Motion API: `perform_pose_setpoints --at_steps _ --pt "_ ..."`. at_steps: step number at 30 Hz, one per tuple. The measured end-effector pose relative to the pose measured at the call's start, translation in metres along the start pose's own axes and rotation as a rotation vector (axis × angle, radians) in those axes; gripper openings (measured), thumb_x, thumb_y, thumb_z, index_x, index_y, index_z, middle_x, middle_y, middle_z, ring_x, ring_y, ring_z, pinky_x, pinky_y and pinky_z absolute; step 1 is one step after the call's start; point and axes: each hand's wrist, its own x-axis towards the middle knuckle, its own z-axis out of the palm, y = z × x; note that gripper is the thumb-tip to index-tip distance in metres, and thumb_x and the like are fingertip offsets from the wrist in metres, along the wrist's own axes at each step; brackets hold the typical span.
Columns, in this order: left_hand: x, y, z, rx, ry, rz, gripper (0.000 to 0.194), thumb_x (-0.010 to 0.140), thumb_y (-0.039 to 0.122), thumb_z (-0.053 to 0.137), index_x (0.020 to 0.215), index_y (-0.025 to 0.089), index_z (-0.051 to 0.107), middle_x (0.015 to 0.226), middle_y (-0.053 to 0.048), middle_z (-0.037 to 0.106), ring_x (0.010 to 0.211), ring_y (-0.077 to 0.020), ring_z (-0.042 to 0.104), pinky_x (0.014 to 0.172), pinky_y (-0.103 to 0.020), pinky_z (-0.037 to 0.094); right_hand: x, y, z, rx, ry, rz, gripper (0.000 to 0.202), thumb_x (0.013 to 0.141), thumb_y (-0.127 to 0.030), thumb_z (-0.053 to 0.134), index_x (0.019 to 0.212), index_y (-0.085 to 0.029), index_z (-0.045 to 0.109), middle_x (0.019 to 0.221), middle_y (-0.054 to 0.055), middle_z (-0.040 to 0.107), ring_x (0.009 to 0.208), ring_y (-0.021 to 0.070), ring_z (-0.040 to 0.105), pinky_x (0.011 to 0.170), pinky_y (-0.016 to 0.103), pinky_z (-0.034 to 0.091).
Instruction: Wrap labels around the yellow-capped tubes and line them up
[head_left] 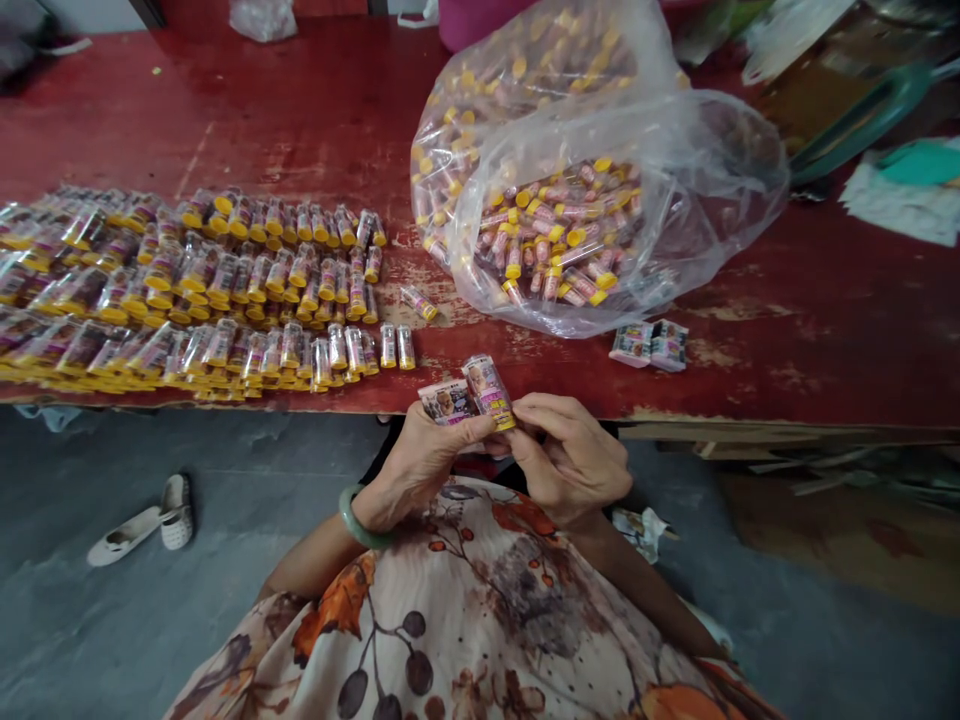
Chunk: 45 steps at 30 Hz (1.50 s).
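Observation:
My left hand (pixel 420 455), with a pale green bangle at its wrist, is closed around a small stack of printed labels (pixel 448 400). Its thumb presses on a small tube (pixel 487 388) with a printed wrapper and a yellow end, tilted across the labels. My right hand (pixel 574 455) is closed too, its thumb and fingertips pinching the tube's lower right edge. Both hands are just off the table's front edge, above my lap. A single loose tube (pixel 418 302) lies on the table beyond them.
Long rows of wrapped tubes (pixel 225 270) are piled on the left of the red table (pixel 300 90). A clear plastic bag (pixel 720 200) of yellow-capped tubes lies open ahead. Two label bundles (pixel 649 345) sit near the front edge at right. White shoes (pixel 176 510) are on the floor.

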Motion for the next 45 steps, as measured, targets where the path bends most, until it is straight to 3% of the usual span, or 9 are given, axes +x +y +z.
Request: perform_pose_setpoints --at_steps 6,15,26,29,34,45 --pt "-0.0002 0.0023 -0.0032 0.018 -0.058 -0.049 0.028 0.062 0.028 0.087 0.081 0.014 0.072 0.074 -0.005 0.071 0.062 -0.0170 0.068 0.065 -0.031 0.059 0.0023 -0.0032 -0.0054 0.049 -0.081 0.056 0.030 0.079 -0.007 0.064 0.102 -0.025 0.072 0.093 0.005 0.072 0.080 0.0174 0.069 0.064 0.030 0.058" --pt "-0.0005 0.0011 -0.0043 0.030 -0.090 0.005 0.026 0.064 0.024 0.085 0.085 0.015 0.072 0.079 -0.003 0.071 0.067 -0.0151 0.066 0.071 -0.030 0.057 -0.0020 -0.0015 -0.0004 -0.026 0.024 0.002 0.027 0.079 -0.007 0.066 0.097 -0.026 0.074 0.087 0.003 0.074 0.072 0.0176 0.071 0.059 0.028 0.059" --pt "-0.0010 0.0004 -0.0067 0.106 -0.077 0.046 0.025 0.062 0.019 0.086 0.082 0.015 0.072 0.082 -0.002 0.071 0.072 -0.0136 0.065 0.075 -0.027 0.055 -0.0047 0.0009 0.0024 -0.031 0.015 -0.013 0.027 0.075 -0.001 0.065 0.090 -0.023 0.071 0.086 0.004 0.072 0.072 0.0167 0.069 0.060 0.029 0.057" --pt "-0.0023 0.0023 -0.0043 0.036 -0.044 0.023 0.021 0.067 0.027 0.084 0.080 0.016 0.072 0.079 -0.002 0.070 0.069 -0.0145 0.066 0.072 -0.030 0.057 -0.0045 0.0007 0.0037 -0.023 0.012 -0.001 0.025 0.075 -0.003 0.065 0.088 -0.024 0.069 0.088 0.003 0.072 0.075 0.0176 0.069 0.061 0.030 0.057" --pt "-0.0019 0.0052 -0.0018 -0.018 0.004 0.034 0.027 0.061 0.026 0.087 0.080 0.016 0.072 0.078 -0.002 0.070 0.065 -0.0134 0.064 0.065 -0.027 0.058 -0.0052 0.0016 0.0036 -0.058 -0.032 -0.065 0.036 0.076 -0.007 0.066 0.106 -0.025 0.068 0.108 0.007 0.070 0.086 0.0204 0.070 0.066 0.033 0.060" --pt "-0.0013 0.0033 -0.0015 0.018 -0.041 -0.014 0.033 0.059 0.028 0.088 0.082 0.014 0.069 0.074 -0.001 0.069 0.061 -0.0129 0.063 0.061 -0.028 0.057 -0.0007 -0.0048 0.0033 -0.100 -0.029 -0.146 0.029 0.078 0.000 0.064 0.098 -0.020 0.069 0.099 0.007 0.072 0.078 0.0154 0.070 0.061 0.026 0.059"
